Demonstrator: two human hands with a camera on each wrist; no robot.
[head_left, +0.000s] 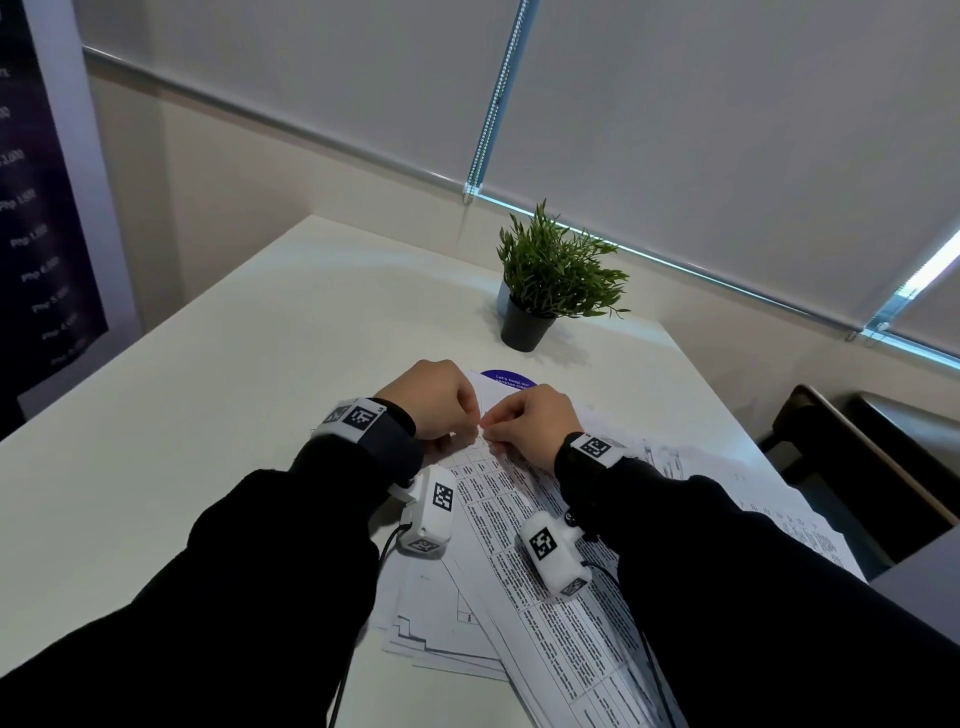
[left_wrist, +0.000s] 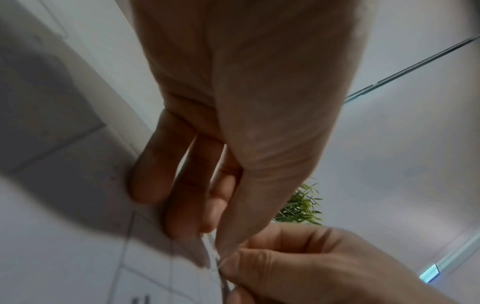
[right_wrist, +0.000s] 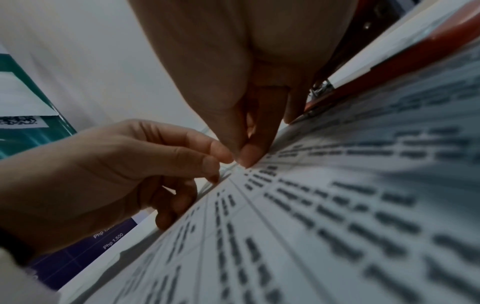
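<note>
A stack of papers lies on the white table (head_left: 234, 364). Its top sheet (head_left: 545, 587) carries a printed table of small text, seen close up in the right wrist view as the printed sheet (right_wrist: 337, 205). My left hand (head_left: 470, 426) and right hand (head_left: 491, 423) meet at the sheet's far edge, fingertips almost touching. Each hand pinches that edge between thumb and fingers. In the left wrist view my left hand (left_wrist: 221, 246) nips a thin white paper edge against the right hand (left_wrist: 311, 267). The right wrist view shows my right hand (right_wrist: 244, 158) and left hand (right_wrist: 116, 174) pinching the same spot.
A small potted plant (head_left: 550, 280) stands behind the hands, with a round blue sticker (head_left: 506, 378) in front of it. More sheets (head_left: 441, 623) lie under the printed one. A dark chair (head_left: 857, 467) is at the right, and a red binder with a metal clip (right_wrist: 389, 67) lies beside the papers.
</note>
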